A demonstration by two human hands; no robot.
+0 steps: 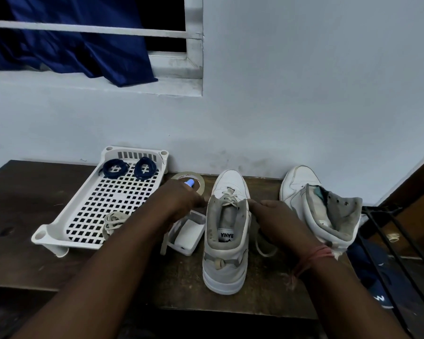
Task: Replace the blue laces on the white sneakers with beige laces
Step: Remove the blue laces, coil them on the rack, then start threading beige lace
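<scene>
Head cam: left hand (181, 203) & right hand (272, 211) each pinch beige lace (230, 195) ends at center sneaker (227, 231).

Both hands up at the shoe collar

Left hand (184, 204) comes in from 7 o'clock, right hand (277, 216) from 5 o'clock, fingertips curled inward and pinching at either side.
</scene>
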